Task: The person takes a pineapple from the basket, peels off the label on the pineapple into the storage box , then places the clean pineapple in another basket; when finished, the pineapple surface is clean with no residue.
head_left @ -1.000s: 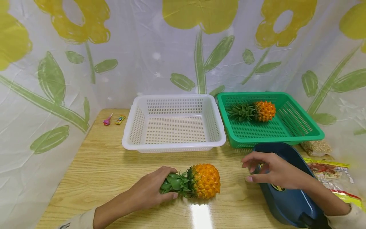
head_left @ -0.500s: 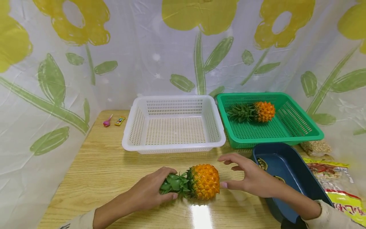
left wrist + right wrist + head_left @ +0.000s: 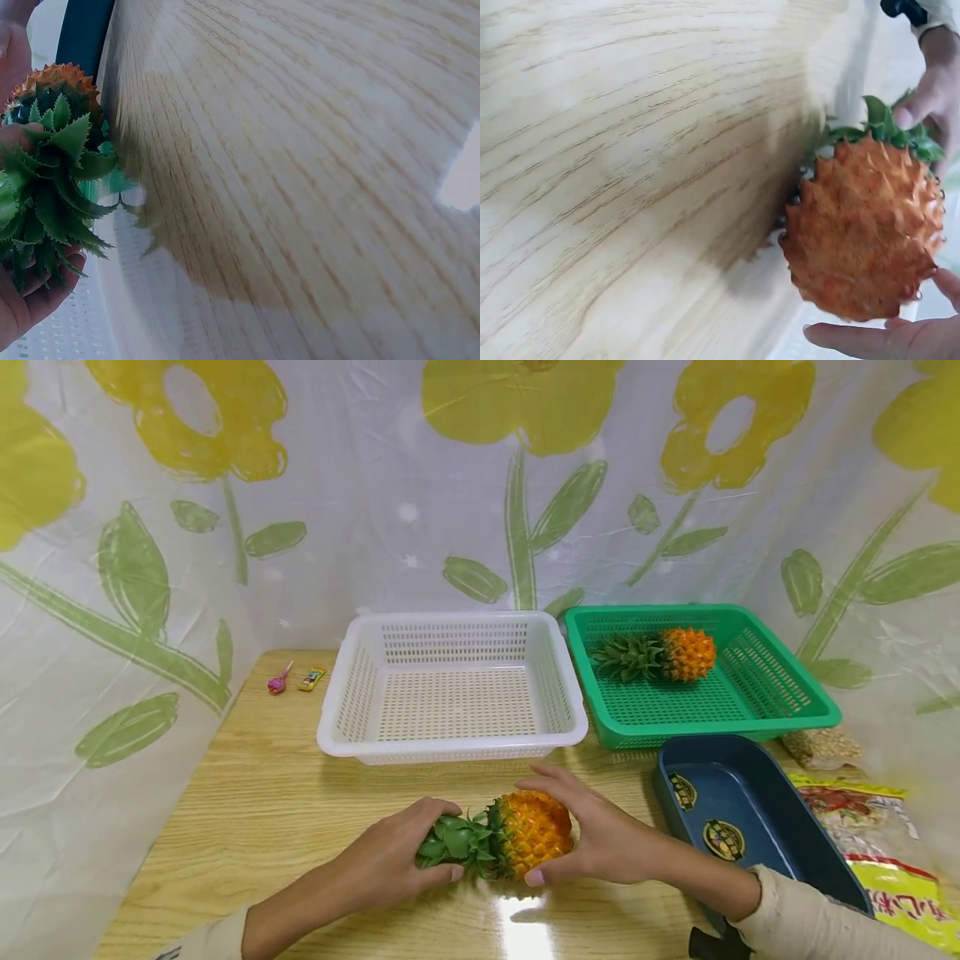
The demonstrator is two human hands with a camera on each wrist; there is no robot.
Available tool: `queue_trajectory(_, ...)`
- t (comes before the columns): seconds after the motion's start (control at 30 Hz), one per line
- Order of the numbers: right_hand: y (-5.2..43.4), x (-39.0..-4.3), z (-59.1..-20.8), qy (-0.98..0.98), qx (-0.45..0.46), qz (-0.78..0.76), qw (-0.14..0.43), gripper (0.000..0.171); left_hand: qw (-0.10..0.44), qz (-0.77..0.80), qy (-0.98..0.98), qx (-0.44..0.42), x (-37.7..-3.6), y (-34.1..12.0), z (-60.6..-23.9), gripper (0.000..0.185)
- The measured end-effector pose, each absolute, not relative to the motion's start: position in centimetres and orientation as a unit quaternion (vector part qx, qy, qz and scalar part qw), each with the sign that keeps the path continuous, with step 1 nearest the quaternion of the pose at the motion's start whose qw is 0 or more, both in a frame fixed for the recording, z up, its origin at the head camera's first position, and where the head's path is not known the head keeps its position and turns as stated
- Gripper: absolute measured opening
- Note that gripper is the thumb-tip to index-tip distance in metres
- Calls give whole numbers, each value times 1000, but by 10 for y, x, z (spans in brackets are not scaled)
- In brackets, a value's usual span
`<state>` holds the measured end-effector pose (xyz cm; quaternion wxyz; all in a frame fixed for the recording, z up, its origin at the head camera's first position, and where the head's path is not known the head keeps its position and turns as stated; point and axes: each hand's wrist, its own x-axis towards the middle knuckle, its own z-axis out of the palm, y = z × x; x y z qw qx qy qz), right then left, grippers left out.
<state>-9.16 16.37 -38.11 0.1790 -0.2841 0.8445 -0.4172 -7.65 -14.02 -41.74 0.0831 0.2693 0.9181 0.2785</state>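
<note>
— What did the left hand [image 3: 390, 864] have in its grip?

— The green leafy crown of the pineapple [image 3: 517, 835]. Its fingers were curled round the leaves, with the thumb underneath, as the left wrist view showed.

— And the right hand [image 3: 600, 839]?

— It cupped the orange body of the same fruit from the right, fingers bent over the top and thumb low on the near side, so that grip was wrapped round it too.

— Where was the pineapple?

— Lying on its side on the wooden bench [image 3: 262, 802], near the front edge, crown pointing left.

— What stood around it?

— Just beyond it, a white basket [image 3: 450, 747]. To the right of that, touching or nearly so, a green basket [image 3: 757, 718] with a second pineapple [image 3: 663, 655] lying in it, crown to the left. Nearer, at the right, a dark blue tray [image 3: 757, 827] bearing two round labels.

— Anything further out?

— Snack packets [image 3: 877, 835] at the right edge of the bench, and in the far left corner a pink lollipop [image 3: 279, 680] just beside a small yellow packet [image 3: 312, 677]. A flowered curtain [image 3: 150, 527] hung behind it all.
</note>
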Motion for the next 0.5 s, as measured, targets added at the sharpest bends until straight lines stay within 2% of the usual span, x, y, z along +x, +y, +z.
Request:
queue_trajectory(0.23, 149, -95, -387, 849, -285, -402, 190, 97, 80, 279, 917, 272, -77, -140, -418, 59)
queue_trajectory(0.5, 144, -98, -394, 862, -311, -366, 164, 96, 89, 283, 916, 269, -78, -142, -416, 60)
